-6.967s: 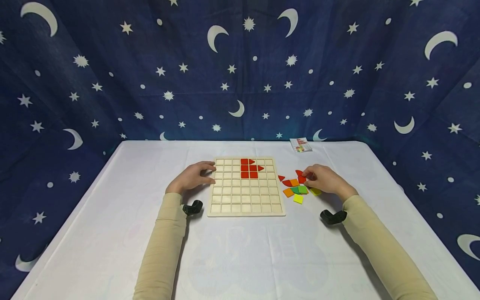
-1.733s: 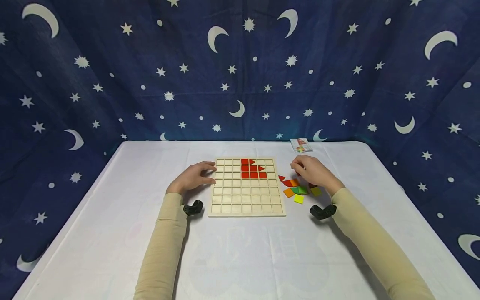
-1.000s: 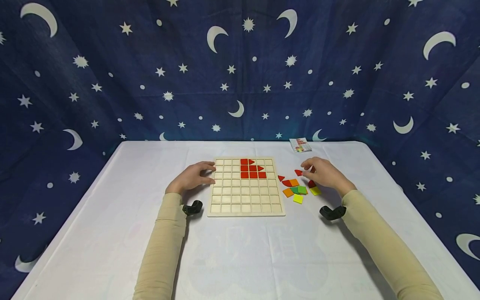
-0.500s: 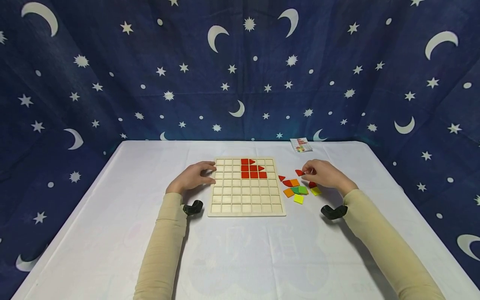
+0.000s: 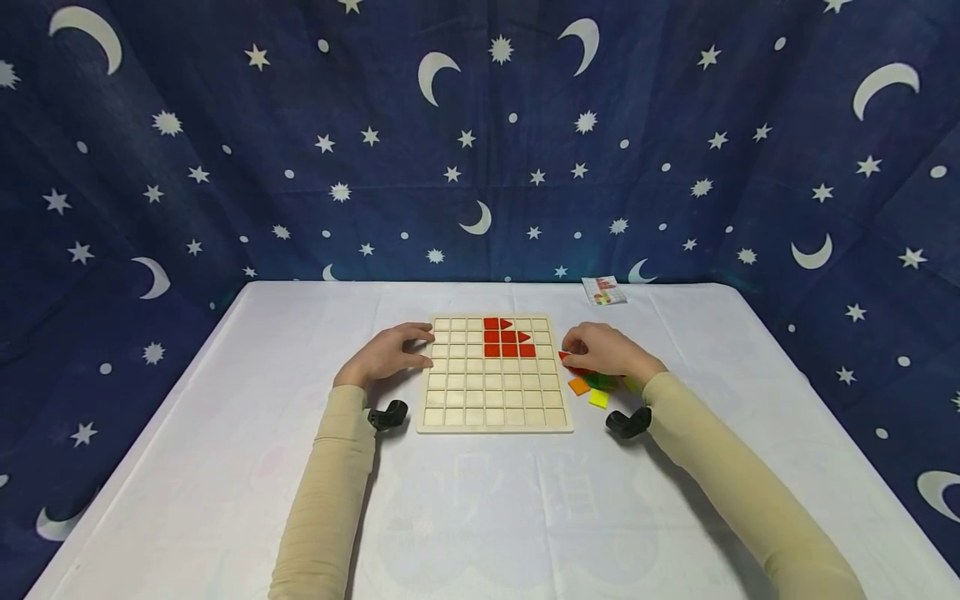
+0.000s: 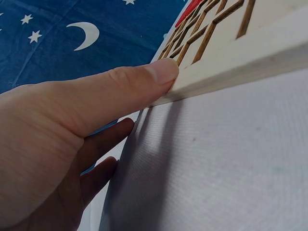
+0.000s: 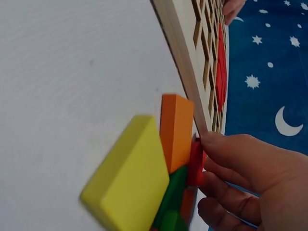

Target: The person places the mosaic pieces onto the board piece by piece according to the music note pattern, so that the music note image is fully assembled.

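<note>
A wooden grid board (image 5: 465, 392) lies mid-table. Red squares (image 5: 510, 337) and two red triangles fill some of its upper cells. My left hand (image 5: 386, 354) rests at the board's left edge, fingers loosely spread; in the left wrist view its thumb (image 6: 144, 79) touches the rim. Just off the right edge, my right hand (image 5: 606, 348) pinches a red piece (image 7: 196, 163) between thumb and fingertips, and its shape is mostly hidden. Loose orange (image 5: 578, 386), yellow (image 5: 598, 399) and green pieces (image 7: 171, 202) lie beneath and in front of that hand, partly covered by it.
A small printed card (image 5: 603, 291) with a coloured grid pattern lies near the table's far edge. White cloth covers the table (image 5: 465, 500). A dark blue curtain (image 5: 375, 217) with moons and stars stands behind and on both sides.
A red square has joined the third row on the board since the oldest frame. My right hand has just moved left from the loose pieces toward the board's edge. The left hand stays put.
</note>
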{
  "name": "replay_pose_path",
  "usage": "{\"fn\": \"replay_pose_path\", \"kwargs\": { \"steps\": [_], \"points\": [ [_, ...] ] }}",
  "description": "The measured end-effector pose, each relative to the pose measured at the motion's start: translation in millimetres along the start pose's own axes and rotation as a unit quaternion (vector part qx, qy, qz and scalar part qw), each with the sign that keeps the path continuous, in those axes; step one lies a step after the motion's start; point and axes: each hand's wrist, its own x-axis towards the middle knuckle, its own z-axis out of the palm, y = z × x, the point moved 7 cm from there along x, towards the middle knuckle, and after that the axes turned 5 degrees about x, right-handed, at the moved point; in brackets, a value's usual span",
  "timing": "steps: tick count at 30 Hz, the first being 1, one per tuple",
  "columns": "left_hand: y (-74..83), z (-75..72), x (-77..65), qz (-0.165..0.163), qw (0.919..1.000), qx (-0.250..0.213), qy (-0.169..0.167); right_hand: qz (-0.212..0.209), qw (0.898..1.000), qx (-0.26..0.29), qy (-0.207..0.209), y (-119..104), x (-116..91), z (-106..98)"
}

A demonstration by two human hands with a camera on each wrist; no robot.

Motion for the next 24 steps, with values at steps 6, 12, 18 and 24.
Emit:
{"fn": "replay_pose_path", "kwargs": {
  "steps": [6, 12, 18, 24],
  "points": [
    [0.5, -0.4, 1.5, -0.001, 1.0, 0.006, -0.003, -0.006, 1.0, -0.016, -0.007, -4, 3, -1],
    [-0.6, -1.0, 2.6, -0.003, 0.9999, 0.011, -0.003, 0.029, 0.999, -0.018, -0.005, 4, 4, -5],
    [-1.6, -0.8, 1.7, -0.007, 1.0, 0.003, -0.003, 0.092, 0.996, -0.005, 0.003, 13, 6, -3],
    [-1.8, 0.5, 2.2, -0.004, 1.0, 0.004, -0.002, 0.073, 0.997, -0.007, 0.008, 11, 7, -1]
  ]
}}
